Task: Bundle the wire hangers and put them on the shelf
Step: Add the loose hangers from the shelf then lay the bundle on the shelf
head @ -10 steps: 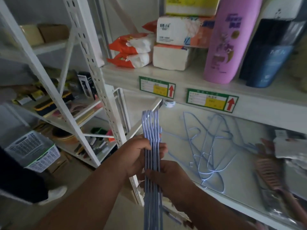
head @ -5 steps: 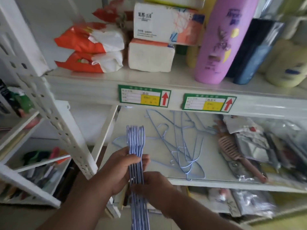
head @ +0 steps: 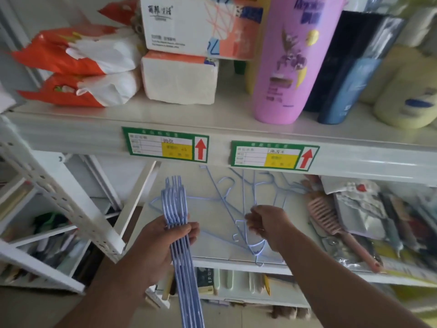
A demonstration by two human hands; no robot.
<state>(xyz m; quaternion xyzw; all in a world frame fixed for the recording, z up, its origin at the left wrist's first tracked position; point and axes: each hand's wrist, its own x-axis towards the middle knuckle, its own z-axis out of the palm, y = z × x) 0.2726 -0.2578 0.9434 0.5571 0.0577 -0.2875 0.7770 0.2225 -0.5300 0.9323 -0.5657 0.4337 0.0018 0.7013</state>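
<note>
Nearest, the left hand [head: 163, 247] is closed around a stack of blue wire hangers [head: 178, 223], gripping them at about mid-length so the hooks fan upward and the long ends hang down past the wrist. Just beyond, the right hand [head: 267, 224] hovers over the lower shelf [head: 236, 262] with fingers curled; whether it already pinches a wire I cannot tell. Under and behind it, loose hangers [head: 238, 200] lie tangled flat on the shelf, 1 hook poking over the front edge.

These hangers look light, thin and springy, with a smooth coating that could slide in the palm, so a firm hold across the whole stack near the necks seems best. Tangled hooks will likely snag one another when 1 is lifted, so picking at a free shoulder seems wiser than at a hook.

Right of the loose pile, a pink comb [head: 324, 214] and packets crowd the shelf. Farther up, the beam with 2 green labels [head: 165, 145] limits headroom. Above stand tissue packs [head: 179, 79] and a pink bottle [head: 283, 67].
</note>
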